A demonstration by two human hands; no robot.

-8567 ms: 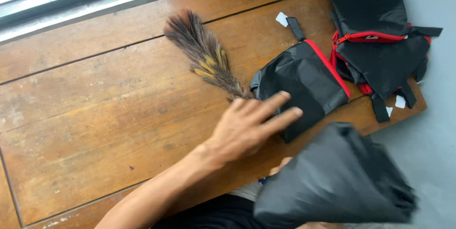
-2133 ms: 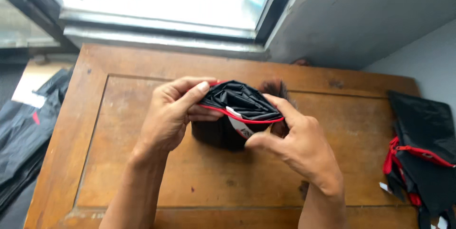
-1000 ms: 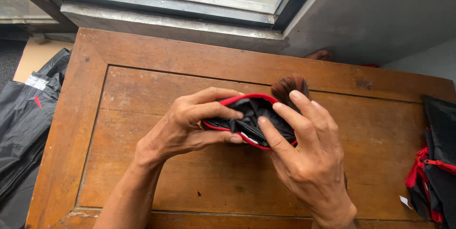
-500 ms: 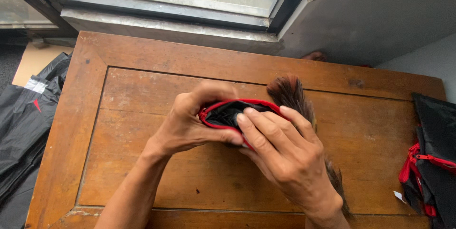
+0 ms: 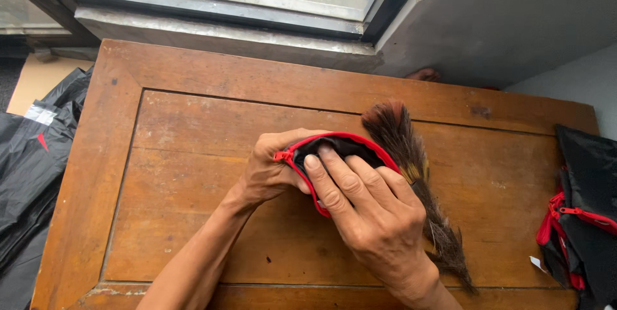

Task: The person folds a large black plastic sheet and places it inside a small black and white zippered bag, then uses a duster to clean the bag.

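Right hand: fingers pressed flat over the pouch's mouth, gripping it.
Left hand: clenched on the pouch's left end.
Pouch: black, red-zippered, mid wooden counter.
Feather duster: lying just right of it.
Black bags: counter's right edge.

i see worn wooden table, framed plank top, scuffed and stained. feather duster lies on it right of centre, brown tip toward window, rest running to near edge. pile of black pouches with red zips sits at table's right end. black-and-red pouch held over table's middle.
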